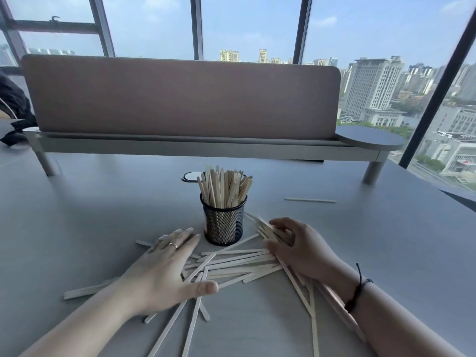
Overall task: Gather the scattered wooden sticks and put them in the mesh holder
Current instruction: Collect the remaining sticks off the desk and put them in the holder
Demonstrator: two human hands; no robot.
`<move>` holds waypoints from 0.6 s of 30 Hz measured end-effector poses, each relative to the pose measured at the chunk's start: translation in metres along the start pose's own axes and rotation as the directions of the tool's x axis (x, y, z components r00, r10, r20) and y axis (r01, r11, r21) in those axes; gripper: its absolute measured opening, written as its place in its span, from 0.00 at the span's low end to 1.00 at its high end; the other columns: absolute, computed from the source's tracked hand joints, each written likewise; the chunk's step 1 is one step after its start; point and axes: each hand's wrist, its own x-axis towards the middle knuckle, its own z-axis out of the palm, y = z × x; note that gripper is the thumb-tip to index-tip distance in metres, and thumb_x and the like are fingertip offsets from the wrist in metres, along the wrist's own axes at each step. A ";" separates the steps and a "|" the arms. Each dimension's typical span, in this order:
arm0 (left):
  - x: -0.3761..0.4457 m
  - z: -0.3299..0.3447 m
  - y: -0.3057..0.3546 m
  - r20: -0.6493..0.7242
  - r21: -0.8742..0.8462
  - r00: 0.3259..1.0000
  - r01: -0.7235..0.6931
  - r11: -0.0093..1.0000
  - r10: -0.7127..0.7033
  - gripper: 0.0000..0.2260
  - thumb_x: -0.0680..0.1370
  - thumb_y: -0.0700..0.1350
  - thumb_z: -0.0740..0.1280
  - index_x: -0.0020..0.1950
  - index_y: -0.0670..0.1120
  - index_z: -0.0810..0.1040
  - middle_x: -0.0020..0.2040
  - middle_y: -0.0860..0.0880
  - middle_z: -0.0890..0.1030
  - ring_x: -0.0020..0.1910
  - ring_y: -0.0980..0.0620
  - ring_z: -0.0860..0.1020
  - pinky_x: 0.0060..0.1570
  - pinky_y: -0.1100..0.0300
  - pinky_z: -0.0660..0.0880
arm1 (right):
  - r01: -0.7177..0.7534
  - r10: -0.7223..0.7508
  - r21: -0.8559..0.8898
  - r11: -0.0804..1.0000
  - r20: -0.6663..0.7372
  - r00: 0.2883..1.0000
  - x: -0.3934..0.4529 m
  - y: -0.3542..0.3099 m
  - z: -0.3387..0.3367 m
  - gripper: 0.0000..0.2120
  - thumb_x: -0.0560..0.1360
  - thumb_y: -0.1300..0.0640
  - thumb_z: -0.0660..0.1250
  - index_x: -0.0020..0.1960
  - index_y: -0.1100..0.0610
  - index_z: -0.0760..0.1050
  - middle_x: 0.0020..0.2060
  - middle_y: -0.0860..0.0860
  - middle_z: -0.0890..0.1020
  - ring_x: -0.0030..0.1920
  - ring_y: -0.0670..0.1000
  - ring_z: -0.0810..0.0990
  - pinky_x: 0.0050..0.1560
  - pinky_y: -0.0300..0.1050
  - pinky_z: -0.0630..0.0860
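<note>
On the grey table (77, 202), head view: pale, flat, narrow wooden sticks (237, 261) lie scattered and criss-crossed in a loose pile just in front of the mesh holder (223, 224). Each stick is a thin strip of light, unfinished wood with rounded ends. 1 lone stick (309, 200) lies well apart, to the right of and slightly beyond the holder.

The mesh holder is a black, cylindrical cup of fine metal mesh with a solid rim, standing upright near the table's centre. It holds a dense bundle of upright sticks (222, 188) that fan outward above the rim.

The left hand (164, 269) lies flat on the left part of the pile, fingers straight and spread, grasping nothing; a ring (173, 245) sits on 1 finger. The right hand (298, 248) is blurred, its fingers curled around a small cluster of sticks at the right of the holder. A dark cord bracelet (356, 292) circles the right wrist.

Beyond the holder, an oval grommet (189, 177) is set in the tabletop. A pinkish, felt-like divider panel (180, 96) with rounded corners stands on a raised grey shelf (368, 137) with cylindrical legs. Tall windows (247, 24) show city buildings and hazy sky.
</note>
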 end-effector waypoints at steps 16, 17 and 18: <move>0.006 0.013 0.003 -0.330 -0.248 0.940 -0.178 0.952 0.090 0.36 0.65 0.73 0.65 0.68 0.55 0.77 0.68 0.65 0.73 0.67 0.70 0.67 0.63 0.77 0.60 | -0.276 0.234 -0.450 0.849 -0.147 0.961 0.078 0.071 -0.024 0.28 0.75 0.33 0.50 0.62 0.48 0.75 0.71 0.49 0.73 0.70 0.54 0.69 0.72 0.53 0.61; 0.006 0.013 0.004 -0.336 -0.252 0.938 -0.181 0.951 0.089 0.35 0.66 0.73 0.65 0.67 0.55 0.78 0.66 0.66 0.73 0.65 0.70 0.68 0.61 0.78 0.60 | -0.253 0.203 -0.453 0.855 -0.158 0.966 0.071 0.067 -0.023 0.25 0.75 0.33 0.49 0.53 0.48 0.76 0.67 0.47 0.76 0.66 0.56 0.71 0.67 0.52 0.65; 0.006 0.013 0.006 -0.343 -0.255 0.935 -0.183 0.950 0.088 0.34 0.66 0.72 0.64 0.66 0.55 0.78 0.65 0.67 0.72 0.64 0.70 0.69 0.61 0.77 0.63 | -0.229 0.177 -0.447 0.864 -0.156 0.972 0.062 0.060 -0.021 0.24 0.76 0.34 0.48 0.49 0.48 0.76 0.65 0.45 0.77 0.64 0.57 0.71 0.64 0.51 0.67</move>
